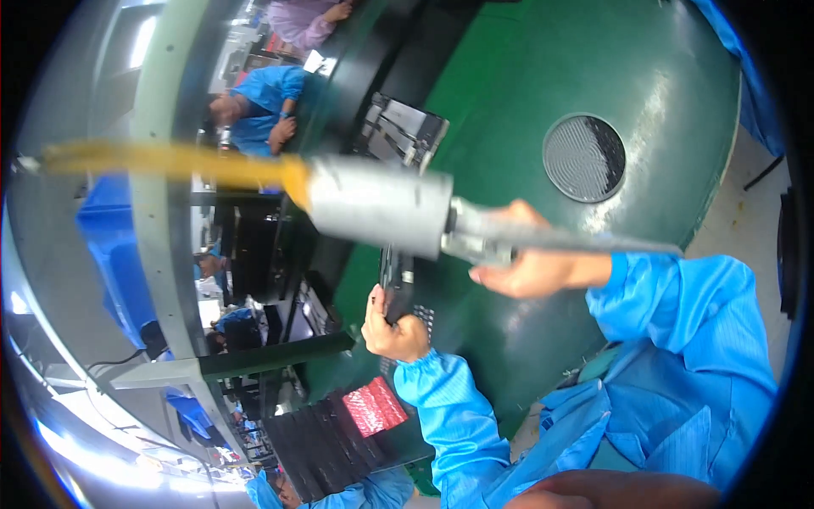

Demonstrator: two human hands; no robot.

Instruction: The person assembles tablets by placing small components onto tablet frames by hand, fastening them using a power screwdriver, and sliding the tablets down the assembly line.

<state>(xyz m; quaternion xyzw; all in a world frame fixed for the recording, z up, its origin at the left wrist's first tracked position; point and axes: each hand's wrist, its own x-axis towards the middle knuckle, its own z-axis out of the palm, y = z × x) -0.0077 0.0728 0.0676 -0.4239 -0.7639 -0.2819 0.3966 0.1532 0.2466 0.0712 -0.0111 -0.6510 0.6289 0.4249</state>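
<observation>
My right hand is closed around the metal end of a hand tool with a blurred grey cylinder. A yellow hose runs from its left end, and a thin grey bar reaches right over my wrist. My left hand grips the near end of a flat black device part, with the thumb and a finger on it. The tool hides much of that part's far end. Beside my left fingers a strip with small pale marks shows; its kind is unclear.
A round ridged grey disc sits in the green tabletop. An open device lies at the far side. Stacked black slabs and a red wrapped packet are near left. Co-workers in blue and pink sit beyond a pale frame.
</observation>
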